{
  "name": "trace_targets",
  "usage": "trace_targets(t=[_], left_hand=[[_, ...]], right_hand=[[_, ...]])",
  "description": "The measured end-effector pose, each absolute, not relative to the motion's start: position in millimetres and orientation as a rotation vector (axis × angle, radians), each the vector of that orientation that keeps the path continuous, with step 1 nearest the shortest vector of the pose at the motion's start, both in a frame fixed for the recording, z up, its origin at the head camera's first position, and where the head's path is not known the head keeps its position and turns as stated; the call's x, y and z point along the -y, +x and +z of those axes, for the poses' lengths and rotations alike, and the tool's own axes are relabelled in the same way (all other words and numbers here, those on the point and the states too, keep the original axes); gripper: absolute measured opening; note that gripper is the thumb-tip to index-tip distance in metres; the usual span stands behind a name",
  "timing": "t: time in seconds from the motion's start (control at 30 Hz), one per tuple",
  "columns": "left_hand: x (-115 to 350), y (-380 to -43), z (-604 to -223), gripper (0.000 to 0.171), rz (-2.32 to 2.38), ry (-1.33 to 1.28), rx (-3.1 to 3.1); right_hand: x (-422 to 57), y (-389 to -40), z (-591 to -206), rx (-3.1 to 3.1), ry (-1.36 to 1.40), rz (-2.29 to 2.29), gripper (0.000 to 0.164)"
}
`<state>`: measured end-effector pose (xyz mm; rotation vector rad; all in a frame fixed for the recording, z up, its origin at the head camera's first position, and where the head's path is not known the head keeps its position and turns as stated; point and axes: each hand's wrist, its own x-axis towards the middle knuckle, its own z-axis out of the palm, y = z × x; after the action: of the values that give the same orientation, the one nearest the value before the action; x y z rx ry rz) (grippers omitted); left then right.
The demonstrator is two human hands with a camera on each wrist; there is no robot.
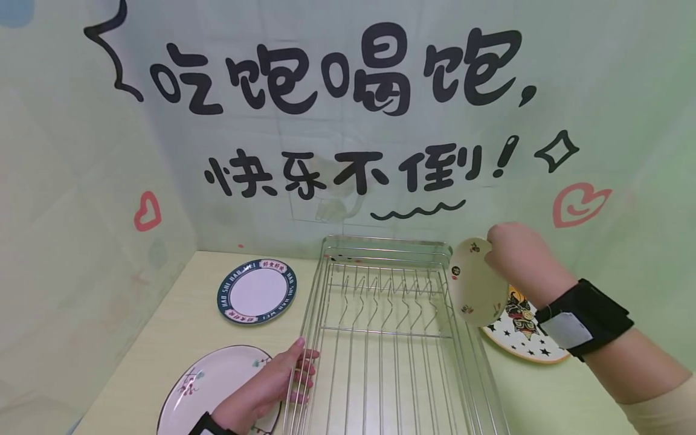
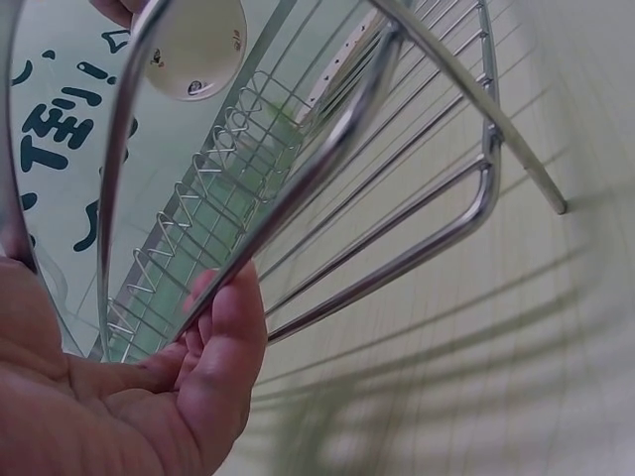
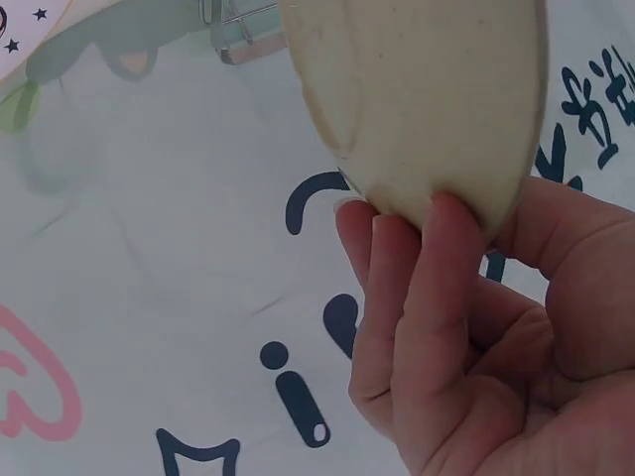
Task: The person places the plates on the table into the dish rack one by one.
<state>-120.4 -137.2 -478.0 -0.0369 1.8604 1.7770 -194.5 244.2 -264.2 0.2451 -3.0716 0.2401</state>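
My right hand (image 1: 519,260) pinches the rim of a small cream plate (image 1: 475,290) with little printed motifs. The plate is held up on edge beside the far right corner of a wire dish rack (image 1: 386,332). In the right wrist view its plain back (image 3: 427,89) shows, with fingers (image 3: 451,288) on that side and the thumb on the other. My left hand (image 1: 277,377) holds the rack's left side; in the left wrist view its fingers (image 2: 223,357) curl round a metal rod. A row of bent wire dividers (image 2: 184,223) crosses the rack's far part.
A blue-rimmed plate (image 1: 258,293) lies left of the rack. Nearer, a large white plate (image 1: 212,386) with floral prints is partly under the left forearm. Right of the rack lies a plate with stars and a cartoon figure (image 1: 527,332). A printed cloth (image 1: 337,133) hangs behind the table.
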Motion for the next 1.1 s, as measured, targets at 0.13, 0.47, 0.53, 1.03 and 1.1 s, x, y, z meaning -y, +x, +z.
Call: trace_targets(t=[0.13,0.47,0.53,1.03,1.1], left_hand=[[136,-120,-477,0.083,1.779,-0.044,-1.862],[135,-120,-476,0.083,1.78,-0.05,-1.862],[135,-120,-476,0.081,1.779,-0.056,-1.863],[136,-119,-475,0.081,1.775,-0.067,-1.864],[136,-119,-475,0.082,1.773,-0.073,-1.864]], right_hand=[[-240,-194,-259,3.063,0.296,0.223,0.008],[-230,-200,-254,3.082,0.308,0.234,0.01],[-227,-203,-253,3.103,0.294,0.225,0.008],[-210,-225,-260,3.212,0.16,0.232,0.006],[-210,-226,-264,3.191,0.18,0.251,0.006]])
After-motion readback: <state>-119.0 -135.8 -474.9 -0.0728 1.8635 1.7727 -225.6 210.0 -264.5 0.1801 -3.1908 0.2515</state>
